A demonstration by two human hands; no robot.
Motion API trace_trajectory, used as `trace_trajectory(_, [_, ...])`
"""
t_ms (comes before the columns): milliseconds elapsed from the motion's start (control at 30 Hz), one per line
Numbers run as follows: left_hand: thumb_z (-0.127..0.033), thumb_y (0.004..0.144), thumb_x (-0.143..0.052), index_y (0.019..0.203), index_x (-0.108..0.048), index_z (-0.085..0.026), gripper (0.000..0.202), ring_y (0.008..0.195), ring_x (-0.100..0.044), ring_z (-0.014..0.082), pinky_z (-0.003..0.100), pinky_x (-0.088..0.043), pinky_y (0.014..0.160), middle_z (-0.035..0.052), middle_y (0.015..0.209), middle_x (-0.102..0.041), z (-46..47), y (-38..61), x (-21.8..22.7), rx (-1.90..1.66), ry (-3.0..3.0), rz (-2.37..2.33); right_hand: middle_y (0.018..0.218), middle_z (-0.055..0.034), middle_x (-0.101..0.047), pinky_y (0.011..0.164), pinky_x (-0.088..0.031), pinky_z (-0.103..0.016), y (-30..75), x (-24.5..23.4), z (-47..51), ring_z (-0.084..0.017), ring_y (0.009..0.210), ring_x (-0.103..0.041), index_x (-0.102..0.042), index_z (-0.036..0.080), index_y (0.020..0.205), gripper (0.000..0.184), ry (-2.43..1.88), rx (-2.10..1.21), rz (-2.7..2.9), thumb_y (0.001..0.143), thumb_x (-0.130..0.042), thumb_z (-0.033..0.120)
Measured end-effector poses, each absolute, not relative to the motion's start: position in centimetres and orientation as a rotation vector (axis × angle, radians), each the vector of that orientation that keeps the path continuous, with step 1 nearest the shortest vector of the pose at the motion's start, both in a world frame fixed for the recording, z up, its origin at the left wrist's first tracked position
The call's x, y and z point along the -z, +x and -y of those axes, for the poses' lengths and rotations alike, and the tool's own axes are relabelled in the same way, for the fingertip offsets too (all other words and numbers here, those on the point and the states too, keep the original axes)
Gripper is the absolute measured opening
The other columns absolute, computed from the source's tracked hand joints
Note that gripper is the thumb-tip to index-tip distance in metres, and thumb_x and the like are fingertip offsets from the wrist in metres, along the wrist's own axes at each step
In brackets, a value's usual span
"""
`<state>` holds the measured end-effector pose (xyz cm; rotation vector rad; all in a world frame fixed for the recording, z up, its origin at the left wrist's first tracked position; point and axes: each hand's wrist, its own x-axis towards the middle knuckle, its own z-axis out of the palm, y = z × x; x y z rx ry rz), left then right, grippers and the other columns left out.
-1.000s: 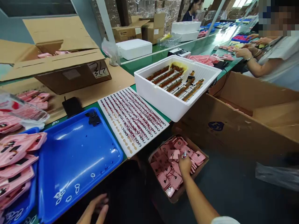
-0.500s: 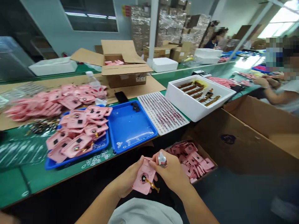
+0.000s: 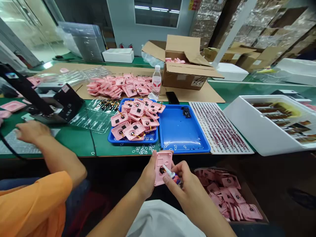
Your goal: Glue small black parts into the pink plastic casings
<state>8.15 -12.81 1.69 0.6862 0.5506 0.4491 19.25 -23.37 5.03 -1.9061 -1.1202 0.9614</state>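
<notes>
My left hand (image 3: 147, 179) grips a pink plastic casing (image 3: 160, 180) by its left edge, the inner side facing me. Set in a round hole of the casing is a small black part (image 3: 162, 170). My right hand (image 3: 187, 187) is closed round a small squeeze tube (image 3: 176, 178) with a white pointed nozzle. The nozzle tip slants up and left over the casing, just above the black part; whether it touches cannot be made out. Beyond my hands, a blue tray (image 3: 115, 140) bears a heap of similar pink casings with black squares and gold ribbons.
A second blue tray (image 3: 182, 130) holds small black parts. Right of it lie a white sheet with rows of small parts (image 3: 219, 128) and a foam box (image 3: 261, 138). A carton of pink casings (image 3: 228, 191) stands low at right. A co-worker's arm (image 3: 61, 158) reaches in at left.
My view has swung left, bringing the co-worker's orange sleeve in. The tube's nozzle now points over the casing, and my right fingers have left the casing's top edge.
</notes>
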Motion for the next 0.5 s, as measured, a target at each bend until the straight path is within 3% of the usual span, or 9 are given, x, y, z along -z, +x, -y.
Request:
trace_trajectory(200, [-0.08,0.092,-0.051,0.142,-0.059,-0.013,0.084,0.09,-0.069,0.0247,0.034,-0.052,0.081,0.01,0.099,-0.073,12.8,7.7,-1.1,-0.482,0.705,-0.499,0.074,0.0021,-0.065,0.054,-0.035,-0.028,19.2,-5.8,22.4,-0.017,0.063,-0.054,-0.052,0.026,0.088,0.027,-1.956,-0.977,1.156,0.097,-0.063,0.049])
trace_trajectory(333, [-0.08,0.093,-0.05,0.141,-0.06,-0.013,0.083,0.089,-0.068,0.024,0.034,-0.052,0.079,0.0096,0.097,-0.071,12.8,7.7,-1.0,-0.479,0.689,-0.482,0.074,0.0015,-0.065,0.053,-0.033,-0.028,19.2,-6.1,22.2,-0.017,0.062,-0.055,-0.052,0.026,0.087,0.027,-1.986,-0.997,1.147,0.097,-0.061,0.049])
trace_trajectory(500, [-0.081,0.094,-0.047,0.146,-0.056,-0.015,0.085,0.093,-0.068,0.0248,0.032,-0.051,0.078,0.012,0.109,-0.071,12.7,7.7,-1.0,-0.453,0.72,-0.457,0.074,0.0013,-0.066,0.052,-0.033,-0.028,19.2,-6.2,22.1,-0.017,0.059,-0.054,-0.052,0.026,0.088,0.025,-1.996,-0.976,1.155,0.098,-0.059,0.049])
